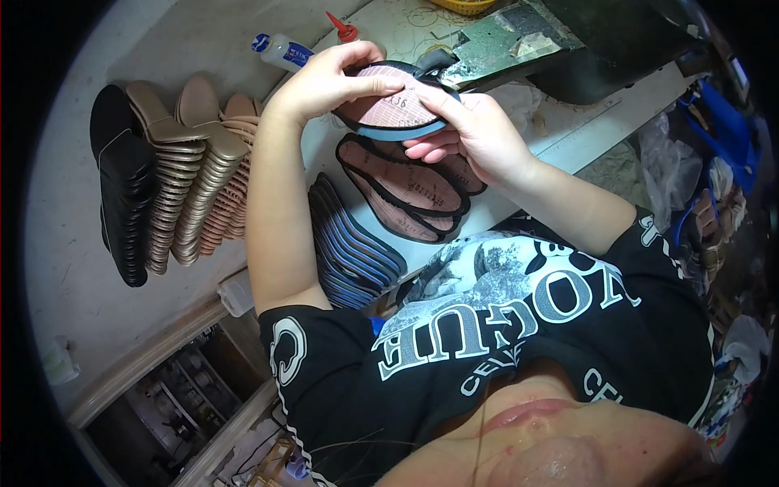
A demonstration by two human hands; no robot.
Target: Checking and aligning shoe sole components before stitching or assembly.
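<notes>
Between my two hands is a shoe insole [375, 111] with a pinkish printed face, a black edge and a blue rim along its near side. My left hand [324, 81] grips its left end, the thumb lying across the pink face. My right hand [487, 134] pinches its right side with the thumb on top and the fingers curled beneath. A black piece [436, 62] sticks out at the insole's far end. Just below my hands, several similar pink insoles with black edges [398, 187] lie overlapping on the white worktable [596, 134].
A row of blue and dark soles [353, 252] stands beside my left forearm. Farther left are stacks of black [128, 187], gold [199, 195] and pink insoles [241, 183]. Behind my hands are a white bottle [284, 52], a red-tipped bottle [344, 31] and a green machine [511, 45].
</notes>
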